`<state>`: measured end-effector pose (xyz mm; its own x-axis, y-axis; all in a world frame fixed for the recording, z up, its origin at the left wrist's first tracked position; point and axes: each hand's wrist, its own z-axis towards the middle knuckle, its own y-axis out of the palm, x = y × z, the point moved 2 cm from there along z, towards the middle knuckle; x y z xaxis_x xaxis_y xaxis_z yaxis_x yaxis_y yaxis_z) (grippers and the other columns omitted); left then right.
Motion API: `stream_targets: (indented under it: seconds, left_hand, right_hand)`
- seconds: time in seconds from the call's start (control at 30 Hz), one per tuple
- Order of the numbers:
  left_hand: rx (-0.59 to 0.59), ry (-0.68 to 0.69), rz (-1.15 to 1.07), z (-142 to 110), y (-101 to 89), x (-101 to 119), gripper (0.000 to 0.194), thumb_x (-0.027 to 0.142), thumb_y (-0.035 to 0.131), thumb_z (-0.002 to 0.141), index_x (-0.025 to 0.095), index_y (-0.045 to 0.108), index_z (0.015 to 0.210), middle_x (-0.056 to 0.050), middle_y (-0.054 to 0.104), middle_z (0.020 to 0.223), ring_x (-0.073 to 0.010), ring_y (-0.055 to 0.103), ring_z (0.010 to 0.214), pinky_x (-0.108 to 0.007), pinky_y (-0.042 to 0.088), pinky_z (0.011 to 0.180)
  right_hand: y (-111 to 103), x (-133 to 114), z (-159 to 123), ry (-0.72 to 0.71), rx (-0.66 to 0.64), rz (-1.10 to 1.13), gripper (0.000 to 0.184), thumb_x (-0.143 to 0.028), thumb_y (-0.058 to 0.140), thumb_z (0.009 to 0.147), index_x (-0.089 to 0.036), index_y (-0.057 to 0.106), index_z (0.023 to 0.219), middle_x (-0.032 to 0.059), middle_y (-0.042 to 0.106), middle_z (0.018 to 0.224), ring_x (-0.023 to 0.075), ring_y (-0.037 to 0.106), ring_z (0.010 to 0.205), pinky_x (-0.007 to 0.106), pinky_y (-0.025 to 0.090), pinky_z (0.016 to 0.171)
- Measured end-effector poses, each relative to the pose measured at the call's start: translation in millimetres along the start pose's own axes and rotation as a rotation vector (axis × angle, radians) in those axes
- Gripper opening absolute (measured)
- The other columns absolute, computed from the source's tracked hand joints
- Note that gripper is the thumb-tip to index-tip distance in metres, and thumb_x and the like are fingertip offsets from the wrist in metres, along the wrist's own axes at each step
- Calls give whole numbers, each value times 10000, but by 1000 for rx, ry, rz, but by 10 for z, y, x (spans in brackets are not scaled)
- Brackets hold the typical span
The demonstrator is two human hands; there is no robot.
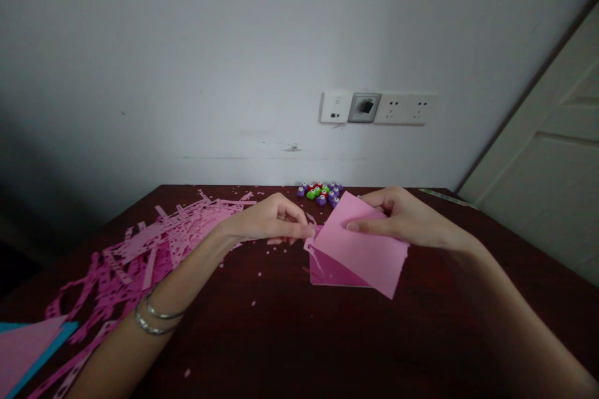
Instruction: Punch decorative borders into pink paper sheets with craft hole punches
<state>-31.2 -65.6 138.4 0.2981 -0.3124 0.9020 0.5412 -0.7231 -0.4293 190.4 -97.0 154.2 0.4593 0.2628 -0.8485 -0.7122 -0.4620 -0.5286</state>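
Note:
My right hand [397,221] grips a light pink sheet of paper [358,246], thumb on top and fingers behind. The sheet is tilted above a darker pink stack of paper [339,270] on the table. At the sheet's left edge, my left hand [281,221] pinches a thin pink paper strip [309,242] between thumb and fingertips. Whether the strip is still joined to the sheet I cannot tell. Tiny pink paper bits [259,274] lie on the table below my left hand.
A heap of punched pink strips [154,255] covers the table's left side. Pink and blue sheets [30,349] lie at the near left corner. Several small purple, green and red craft punches [321,193] stand by the wall. The dark red table [281,349] meets the wall, with sockets [405,109] above.

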Motion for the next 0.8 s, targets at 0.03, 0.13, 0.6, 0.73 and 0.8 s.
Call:
stream_targets:
  seconds: [0.03,0.13,0.6,0.73,0.8]
  left_hand:
    - [-12,-3,6,-2,6,9,295,401,637,736,110,628,691,19,518,520,-31,389,377,-167,278,349]
    - [-37,-11,20,-6,18,24,263,371,647,734,112,632,696,20,526,520,-31,400,376,-168,284,350]
    - [1,29,-87,-1,16,-2,187,280,664,718,104,623,670,26,523,506,-26,414,364,-153,292,331]
    - [-5,39,-72,0,15,-9,187,285,663,721,105,628,682,24,525,503,-31,424,365,-155,300,333]
    - [-10,38,-67,7,18,-29,191,290,665,720,105,630,687,21,529,504,-33,426,363,-158,303,332]
  right_hand:
    - [0,-2,0,0,1,-1,337,-439,623,738,-141,696,878,44,672,642,134,617,523,186,434,401]
    - [0,-11,0,-5,2,-6,327,-433,621,739,-148,697,880,40,670,637,135,617,521,187,432,396]
    - [8,5,-3,-8,28,15,303,-427,639,723,-157,698,848,28,655,615,121,588,481,189,411,378]
    - [10,-4,-10,-6,23,15,300,-426,641,723,-160,701,848,30,658,618,125,592,485,193,413,380]
    - [11,-8,-12,-7,21,16,299,-424,646,718,-158,702,842,31,658,614,126,592,482,195,413,379]
